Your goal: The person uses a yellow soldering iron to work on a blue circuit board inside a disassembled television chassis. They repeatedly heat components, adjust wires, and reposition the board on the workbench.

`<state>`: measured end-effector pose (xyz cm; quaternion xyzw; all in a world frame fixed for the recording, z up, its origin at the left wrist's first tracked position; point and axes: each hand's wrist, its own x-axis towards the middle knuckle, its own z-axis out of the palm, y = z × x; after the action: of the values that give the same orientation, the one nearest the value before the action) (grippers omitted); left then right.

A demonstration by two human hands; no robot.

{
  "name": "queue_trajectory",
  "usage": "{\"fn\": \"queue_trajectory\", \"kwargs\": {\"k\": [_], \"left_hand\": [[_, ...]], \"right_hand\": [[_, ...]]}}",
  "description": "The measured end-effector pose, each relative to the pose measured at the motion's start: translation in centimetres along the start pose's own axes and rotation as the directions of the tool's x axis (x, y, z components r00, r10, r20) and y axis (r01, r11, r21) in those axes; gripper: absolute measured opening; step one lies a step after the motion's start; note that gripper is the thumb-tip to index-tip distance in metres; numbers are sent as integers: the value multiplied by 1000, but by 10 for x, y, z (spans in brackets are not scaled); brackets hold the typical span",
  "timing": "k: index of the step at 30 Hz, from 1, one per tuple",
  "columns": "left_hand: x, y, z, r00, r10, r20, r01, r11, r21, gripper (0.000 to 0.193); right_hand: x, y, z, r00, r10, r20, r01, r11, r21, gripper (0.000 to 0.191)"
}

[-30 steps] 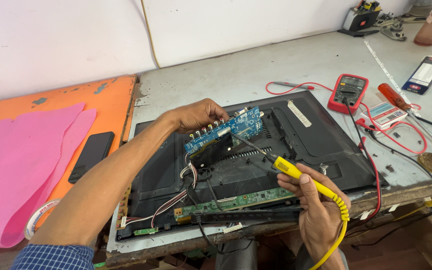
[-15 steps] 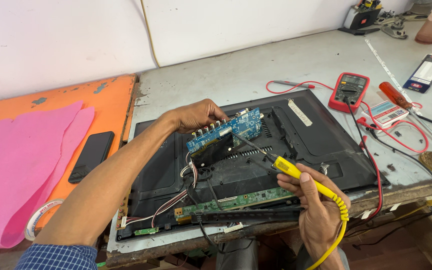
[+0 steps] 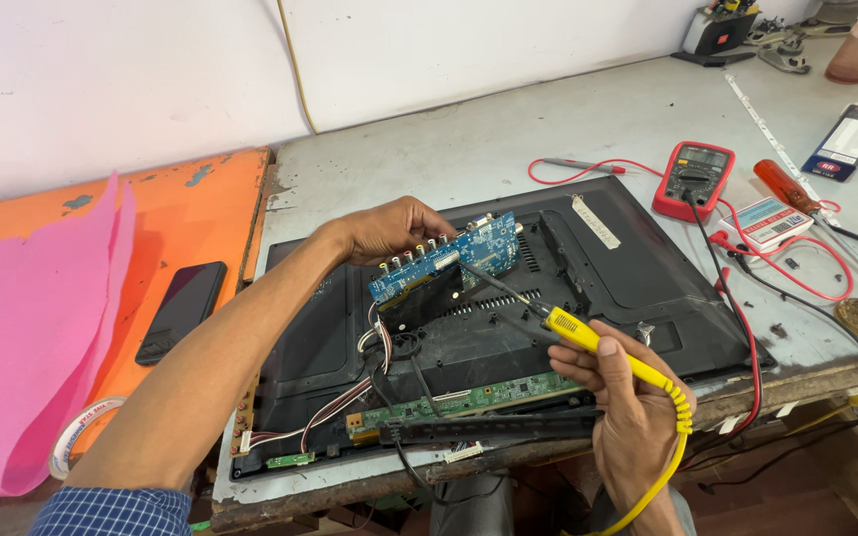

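Grey workbench [image 3: 508, 149] under black panel [image 3: 647, 288], red multimeter [image 3: 692, 179], screwdriver [image 3: 785, 187].

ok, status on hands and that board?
Left hand tilting up blue circuit board. Right hand holds yellow-handled soldering iron, tip near board. Nothing in the way.

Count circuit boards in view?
3: blue board tilted up in the left hand; long green board along the panel's near edge; small green board at near-left corner. Others may be hidden.

Blue circuit board [image 3: 446, 258] gleams glossy, metal sockets lining its edge. The soldering iron [image 3: 608, 349] shows smooth yellow plastic. Matt black plastic on the panel back [image 3: 638, 268]; the grey worktop [image 3: 508, 139] looks rough, scuffed.
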<state>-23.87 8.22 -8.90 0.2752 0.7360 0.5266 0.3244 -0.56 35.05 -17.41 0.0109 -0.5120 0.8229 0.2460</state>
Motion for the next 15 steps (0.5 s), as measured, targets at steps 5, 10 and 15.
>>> {"fn": "queue_trajectory", "kwargs": {"k": [5, 10, 15], "left_hand": [[2, -5, -2, 1000, -1, -19, 1, 999, 33, 28], [5, -13, -4, 999, 50, -11, -50, 998, 42, 22], [6, -13, -5, 997, 70, 29, -72, 996, 58, 17]], "right_hand": [[-3, -3, 1, 999, -37, 21, 38, 998, -56, 28], [-7, -5, 4, 992, -115, 42, 120, 983, -139, 26], [-8, -6, 7, 990, -136, 48, 143, 973, -180, 23]]}}
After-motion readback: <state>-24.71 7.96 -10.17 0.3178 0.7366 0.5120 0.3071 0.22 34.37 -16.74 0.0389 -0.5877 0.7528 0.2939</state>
